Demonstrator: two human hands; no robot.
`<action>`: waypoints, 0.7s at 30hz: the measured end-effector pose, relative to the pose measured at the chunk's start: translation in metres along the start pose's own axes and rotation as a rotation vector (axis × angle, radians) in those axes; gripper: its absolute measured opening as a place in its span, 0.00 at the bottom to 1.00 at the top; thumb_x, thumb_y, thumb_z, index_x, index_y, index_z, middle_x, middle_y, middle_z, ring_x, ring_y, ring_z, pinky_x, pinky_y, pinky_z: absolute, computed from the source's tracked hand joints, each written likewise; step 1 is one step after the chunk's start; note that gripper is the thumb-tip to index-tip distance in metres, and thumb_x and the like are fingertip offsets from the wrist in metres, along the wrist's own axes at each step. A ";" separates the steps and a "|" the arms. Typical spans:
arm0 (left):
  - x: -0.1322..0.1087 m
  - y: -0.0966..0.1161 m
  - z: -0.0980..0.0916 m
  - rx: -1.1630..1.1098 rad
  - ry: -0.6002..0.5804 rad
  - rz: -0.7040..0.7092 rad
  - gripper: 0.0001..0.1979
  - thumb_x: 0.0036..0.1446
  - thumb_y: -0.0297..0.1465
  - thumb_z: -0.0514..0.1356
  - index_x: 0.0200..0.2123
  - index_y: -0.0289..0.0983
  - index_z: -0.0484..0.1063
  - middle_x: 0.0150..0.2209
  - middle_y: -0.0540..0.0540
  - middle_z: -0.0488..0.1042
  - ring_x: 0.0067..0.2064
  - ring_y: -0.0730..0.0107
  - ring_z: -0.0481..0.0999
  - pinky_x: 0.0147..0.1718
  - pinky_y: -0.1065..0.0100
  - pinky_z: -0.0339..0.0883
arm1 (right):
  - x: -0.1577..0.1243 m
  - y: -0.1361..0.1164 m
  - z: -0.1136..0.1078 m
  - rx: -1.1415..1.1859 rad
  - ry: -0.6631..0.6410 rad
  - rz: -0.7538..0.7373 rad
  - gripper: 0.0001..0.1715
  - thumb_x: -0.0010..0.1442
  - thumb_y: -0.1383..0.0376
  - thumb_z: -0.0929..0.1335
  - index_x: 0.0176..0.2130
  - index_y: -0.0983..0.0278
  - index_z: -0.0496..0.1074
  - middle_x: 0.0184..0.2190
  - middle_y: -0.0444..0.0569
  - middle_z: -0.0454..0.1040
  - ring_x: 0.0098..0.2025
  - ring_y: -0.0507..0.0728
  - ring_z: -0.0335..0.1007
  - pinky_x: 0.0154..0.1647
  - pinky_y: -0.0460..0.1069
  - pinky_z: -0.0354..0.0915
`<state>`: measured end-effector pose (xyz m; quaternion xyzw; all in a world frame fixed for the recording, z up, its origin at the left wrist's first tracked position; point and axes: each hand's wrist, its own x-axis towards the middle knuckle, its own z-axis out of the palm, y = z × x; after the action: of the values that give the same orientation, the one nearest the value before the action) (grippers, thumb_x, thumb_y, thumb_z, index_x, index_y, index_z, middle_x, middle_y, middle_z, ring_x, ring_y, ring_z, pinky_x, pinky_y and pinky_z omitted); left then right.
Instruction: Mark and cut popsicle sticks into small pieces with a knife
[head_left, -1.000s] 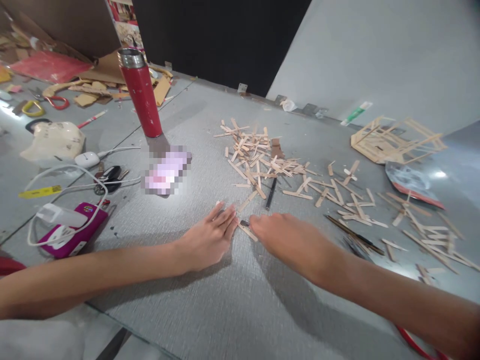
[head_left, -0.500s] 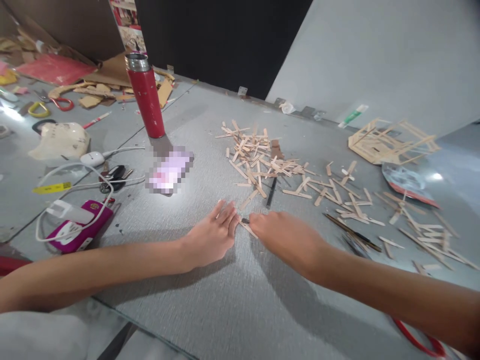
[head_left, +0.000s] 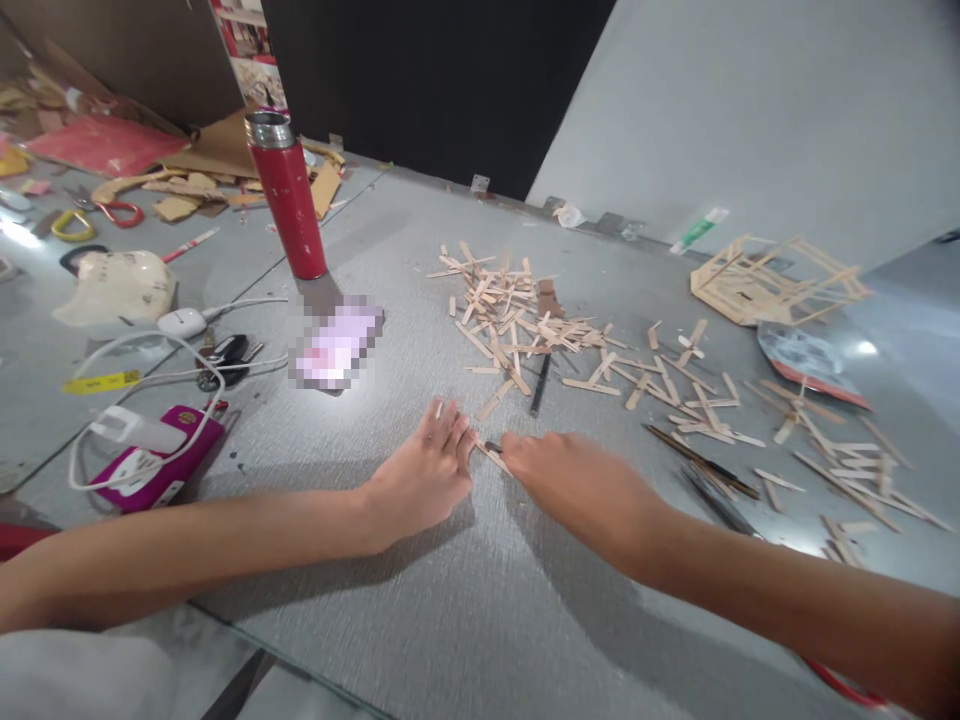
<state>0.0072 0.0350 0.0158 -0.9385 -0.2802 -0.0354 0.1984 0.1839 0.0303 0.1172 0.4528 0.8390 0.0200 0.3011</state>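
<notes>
My left hand (head_left: 424, 470) lies flat on the grey table (head_left: 465, 600) with its fingers stretched out and pressed on a short wooden stick (head_left: 491, 457). My right hand (head_left: 574, 480) is closed over the other end of that stick, and a small dark tool tip shows between the two hands. What the right fingers hold is hidden under the hand. A heap of cut wooden sticks (head_left: 517, 320) lies just beyond both hands.
A red flask (head_left: 287, 195) stands at the back left, a blurred phone (head_left: 334, 345) in front of it. Cables, keys, a mouse and a pink case (head_left: 146, 465) lie at the left. A stick frame (head_left: 772, 280) and more scattered sticks are at the right.
Both hands stay together on the stick; the view shifted slightly. Nothing else has moved.
</notes>
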 end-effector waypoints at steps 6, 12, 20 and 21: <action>0.000 0.000 0.001 -0.003 -0.006 0.000 0.25 0.64 0.32 0.57 0.59 0.23 0.72 0.59 0.28 0.74 0.64 0.38 0.70 0.63 0.41 0.58 | -0.001 -0.001 0.003 0.040 -0.027 0.011 0.20 0.59 0.84 0.62 0.38 0.65 0.75 0.27 0.47 0.76 0.29 0.56 0.78 0.23 0.48 0.52; -0.002 -0.002 0.002 -0.023 0.021 0.007 0.24 0.65 0.31 0.56 0.59 0.21 0.72 0.59 0.28 0.74 0.63 0.39 0.71 0.63 0.42 0.57 | 0.001 0.006 0.010 0.093 -0.053 0.004 0.19 0.59 0.84 0.62 0.39 0.65 0.74 0.29 0.48 0.77 0.31 0.58 0.80 0.24 0.50 0.52; -0.002 -0.009 0.010 -0.196 0.095 -0.028 0.20 0.68 0.30 0.54 0.58 0.24 0.71 0.59 0.32 0.75 0.64 0.49 0.70 0.65 0.49 0.56 | 0.000 0.018 0.023 0.086 0.093 -0.040 0.14 0.65 0.78 0.62 0.40 0.64 0.72 0.24 0.44 0.74 0.27 0.56 0.76 0.23 0.50 0.45; -0.003 -0.010 0.011 -0.215 0.115 -0.043 0.18 0.68 0.29 0.55 0.57 0.26 0.72 0.58 0.33 0.76 0.64 0.50 0.71 0.65 0.50 0.57 | 0.000 0.018 0.023 0.083 0.105 -0.037 0.13 0.65 0.78 0.61 0.40 0.64 0.71 0.24 0.45 0.74 0.27 0.56 0.76 0.23 0.50 0.44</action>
<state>-0.0008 0.0456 0.0087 -0.9445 -0.2831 -0.1234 0.1117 0.2096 0.0351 0.1039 0.4479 0.8619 0.0034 0.2378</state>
